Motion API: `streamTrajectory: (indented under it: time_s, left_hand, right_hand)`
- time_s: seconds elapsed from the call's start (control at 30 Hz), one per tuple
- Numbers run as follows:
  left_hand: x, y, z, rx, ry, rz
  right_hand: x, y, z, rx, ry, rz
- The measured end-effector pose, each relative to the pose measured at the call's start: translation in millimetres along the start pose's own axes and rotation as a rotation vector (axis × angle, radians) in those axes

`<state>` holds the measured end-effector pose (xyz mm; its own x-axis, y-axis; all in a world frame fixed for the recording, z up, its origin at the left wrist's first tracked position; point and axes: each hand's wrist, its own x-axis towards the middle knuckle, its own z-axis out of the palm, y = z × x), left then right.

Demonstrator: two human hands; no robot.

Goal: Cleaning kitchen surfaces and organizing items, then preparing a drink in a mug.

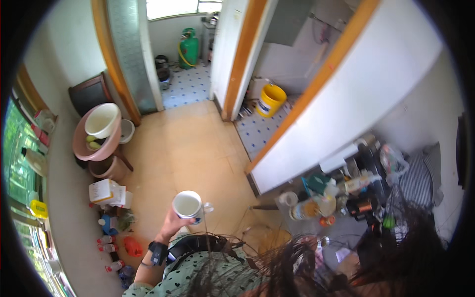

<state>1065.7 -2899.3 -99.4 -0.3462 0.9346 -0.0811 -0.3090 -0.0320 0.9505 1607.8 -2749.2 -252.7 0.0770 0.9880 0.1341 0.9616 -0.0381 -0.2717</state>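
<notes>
My left hand (173, 224) is closed around a white ceramic mug (187, 205) with a dark pattern low on its side. The mug's handle points to the right, and its pale inside faces up with no contents that I can make out. A dark device is strapped to my left wrist. At the lower right, partly behind strands of hair, a patch of skin (349, 264) shows over the cluttered table (336, 237); it may be my right hand, but its fingers cannot be made out.
Left, a pink basin (79, 143) holds a white basin (102, 120) and green produce. White boxes (101, 191) and several bottles (107, 247) line the wall. Jars and bags crowd the table at right. Two doorways lie ahead, with a yellow bucket (272, 100) and a green gas cylinder (189, 48).
</notes>
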Motion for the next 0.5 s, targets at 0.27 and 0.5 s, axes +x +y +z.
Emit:
streamTrajectory:
  time_s: [0.27, 0.5]
  left_hand:
    - [149.4, 73.9, -165.0, 0.157, -0.073, -0.003]
    - [333.6, 116.3, -240.4, 0.103, -0.080, 0.002]
  right_hand:
    - [16.2, -290.2, -25.1, 0.401, -0.063, 0.044]
    - [162.3, -527.2, 32.5, 0.574, -0.241, -0.228]
